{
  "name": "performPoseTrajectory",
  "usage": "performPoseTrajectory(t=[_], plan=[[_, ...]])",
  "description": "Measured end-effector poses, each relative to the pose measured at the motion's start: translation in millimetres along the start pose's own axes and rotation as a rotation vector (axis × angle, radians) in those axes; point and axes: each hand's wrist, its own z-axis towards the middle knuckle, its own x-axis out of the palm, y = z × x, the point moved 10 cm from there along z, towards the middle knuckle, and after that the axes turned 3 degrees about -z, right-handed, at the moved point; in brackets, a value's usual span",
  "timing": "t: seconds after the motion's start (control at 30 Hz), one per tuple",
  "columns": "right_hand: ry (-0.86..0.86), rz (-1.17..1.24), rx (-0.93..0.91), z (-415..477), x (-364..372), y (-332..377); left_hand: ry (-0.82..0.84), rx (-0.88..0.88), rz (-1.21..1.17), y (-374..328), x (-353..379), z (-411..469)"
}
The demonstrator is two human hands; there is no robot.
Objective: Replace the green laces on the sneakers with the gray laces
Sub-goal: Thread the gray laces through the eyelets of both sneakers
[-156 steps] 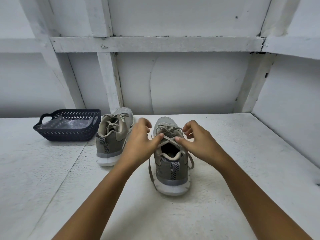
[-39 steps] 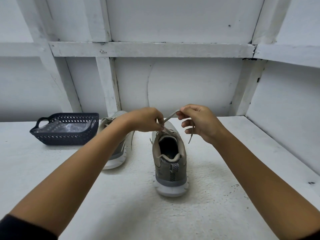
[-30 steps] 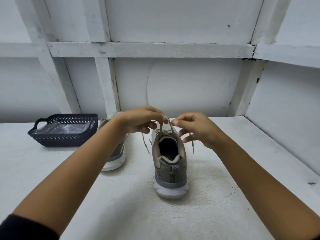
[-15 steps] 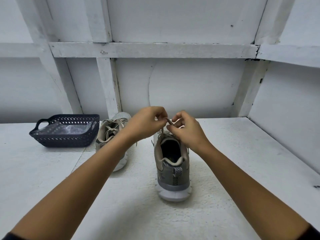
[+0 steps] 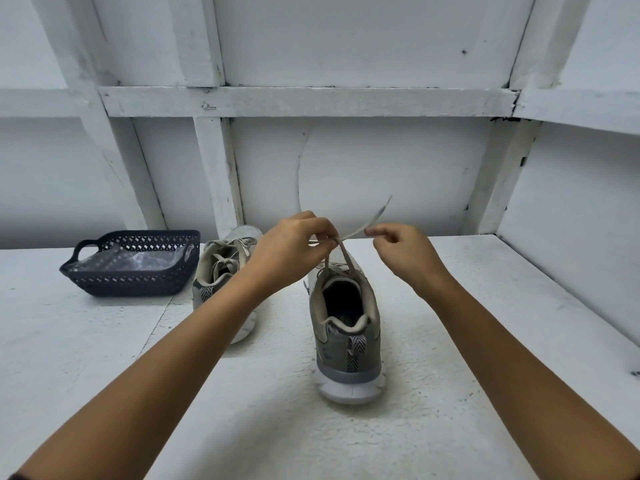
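Observation:
Two olive-grey sneakers stand on the white surface, heels toward me. The right sneaker sits in the middle with its pale lace pulled up above the tongue. My left hand pinches the lace where its two strands cross. My right hand pinches the free end, which sticks up to the right. The left sneaker stands behind my left forearm, its lace tied in a bow.
A dark perforated basket with clear plastic inside sits at the back left. White framed walls close the back, and another wall closes the right side of the white surface.
Half a second ago both hands met close together over the tongue. Now my right hand has drawn away to the right, stretching the lace end out.

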Motion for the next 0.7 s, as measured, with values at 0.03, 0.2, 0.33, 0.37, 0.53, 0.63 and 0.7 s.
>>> performPoseTrajectory(t=[0.03, 0.2, 0.33, 0.37, 0.53, 0.63, 0.7], plan=[[-0.026, -0.023, -0.036, -1.0, -3.2, 4.7, 0.003, 0.007, -0.007, 0.3, 0.4, 0.3], [0.194, -0.071, -0.244, -11.3, 21.3, 34.2, 0.011, 0.049, -0.031, -4.5, 2.0, -0.3], [0.201, -0.067, -0.245, -10.8, 21.5, 33.2, 0.014, 0.061, -0.057, -6.3, 1.0, -1.3], [0.191, -0.061, -0.238, -10.5, 18.9, 32.3, 0.018, 0.056, -0.062, -6.6, 0.8, -1.6], [0.105, -0.125, -0.202, -13.7, 6.2, 21.3, 0.035, -0.013, -0.062, 4.4, 1.5, -9.0], [0.056, -0.137, -0.082, -16.2, -4.5, -7.3, 0.047, -0.085, -0.055, 25.4, 1.4, -24.3], [0.064, -0.104, 0.015, -18.4, -6.4, -30.0, 0.071, -0.142, -0.059, 40.1, 3.1, -35.9]])
